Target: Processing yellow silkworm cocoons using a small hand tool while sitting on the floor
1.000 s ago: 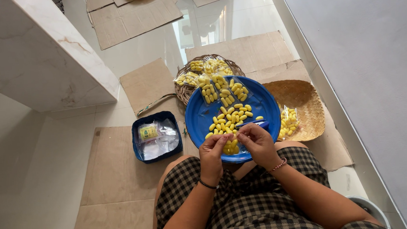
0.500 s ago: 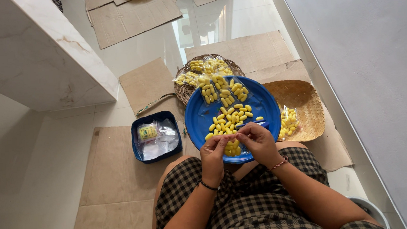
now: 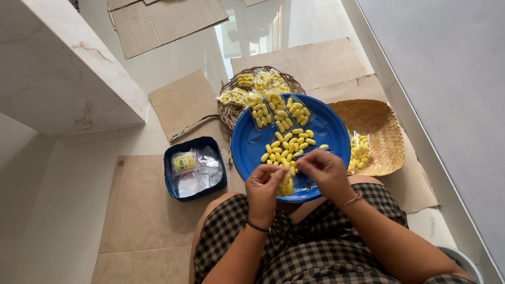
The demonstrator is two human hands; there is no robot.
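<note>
Together, a small clear bag of yellow pieces is pinched at its top by the left hand and right hand, fingers closed on it, above the near rim of the blue plate holding loose yellow pieces.

Bright yellow oval pieces lie on a deep blue round tray. At nine o'clock from it sits a dark blue box; at three o'clock, a tan woven mat. The lap cloth is black-and-beige check. Brown cardboard covers the pale floor.
</note>
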